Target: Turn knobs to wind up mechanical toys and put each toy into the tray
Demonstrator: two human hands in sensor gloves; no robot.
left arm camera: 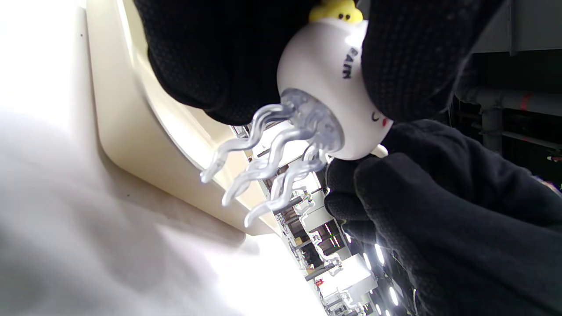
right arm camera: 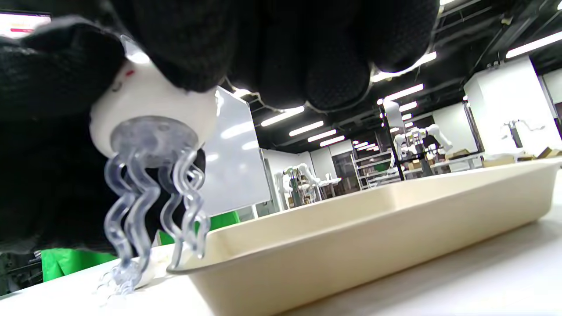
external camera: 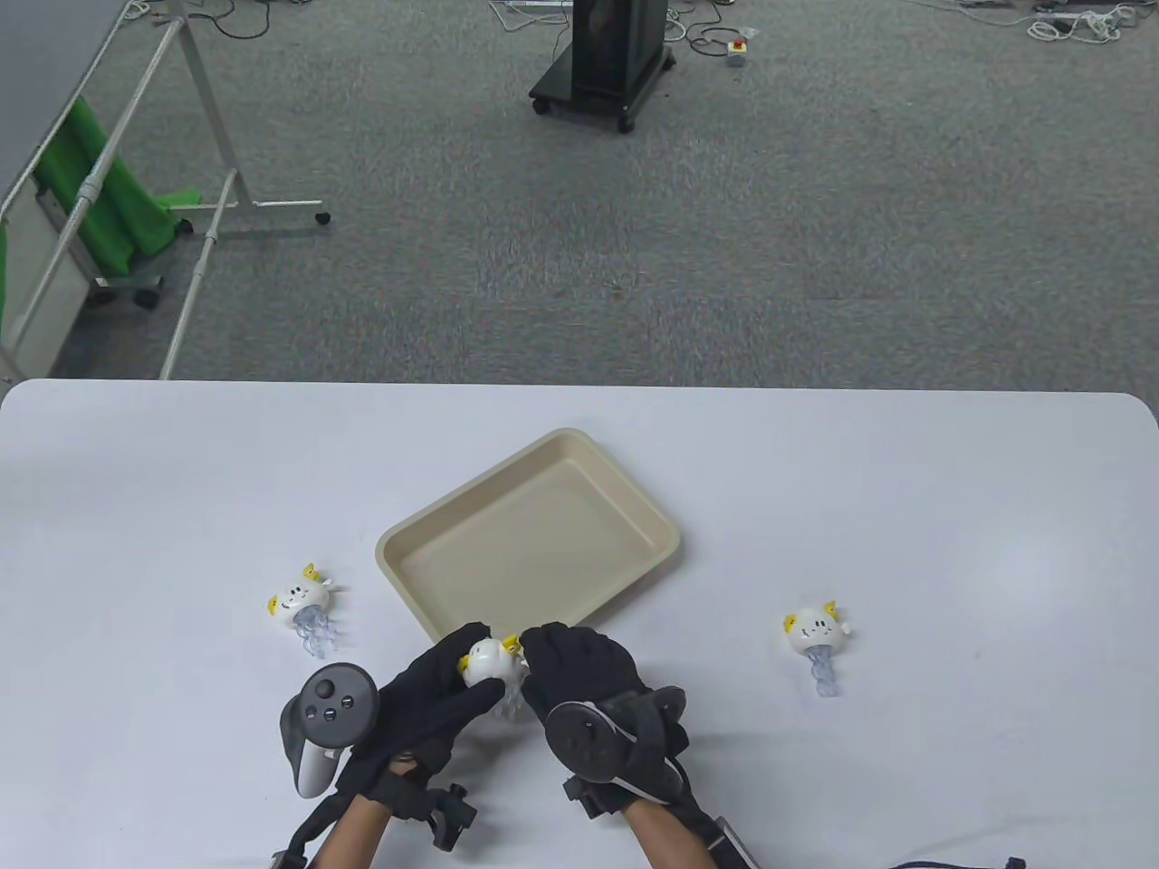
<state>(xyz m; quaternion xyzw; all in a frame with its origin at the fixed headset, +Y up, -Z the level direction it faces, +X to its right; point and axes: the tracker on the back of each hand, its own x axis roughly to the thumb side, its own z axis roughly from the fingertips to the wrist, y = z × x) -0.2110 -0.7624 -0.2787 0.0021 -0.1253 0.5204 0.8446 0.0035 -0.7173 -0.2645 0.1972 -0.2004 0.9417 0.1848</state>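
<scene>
A white jellyfish toy (external camera: pixel 489 663) with yellow ears and clear tentacles is held just above the table, in front of the beige tray (external camera: pixel 471 529). My left hand (external camera: pixel 457 672) grips its round body (left arm camera: pixel 322 74) between fingers and thumb. From the right, my right hand (external camera: pixel 543 659) pinches at the toy's side, where a small white knob (left arm camera: pixel 380 151) shows. In the right wrist view the tentacles (right arm camera: pixel 149 206) hang down beside the tray's near rim (right arm camera: pixel 351 250). Two more such toys lie on the table, one at the left (external camera: pixel 301 600) and one at the right (external camera: pixel 815 632).
The tray holds nothing and sits at an angle in the table's middle. Beyond the table's far edge (external camera: pixel 579 386) are grey carpet, a white rack with green cloth (external camera: pixel 109 199) and a black wheeled stand (external camera: pixel 605 63).
</scene>
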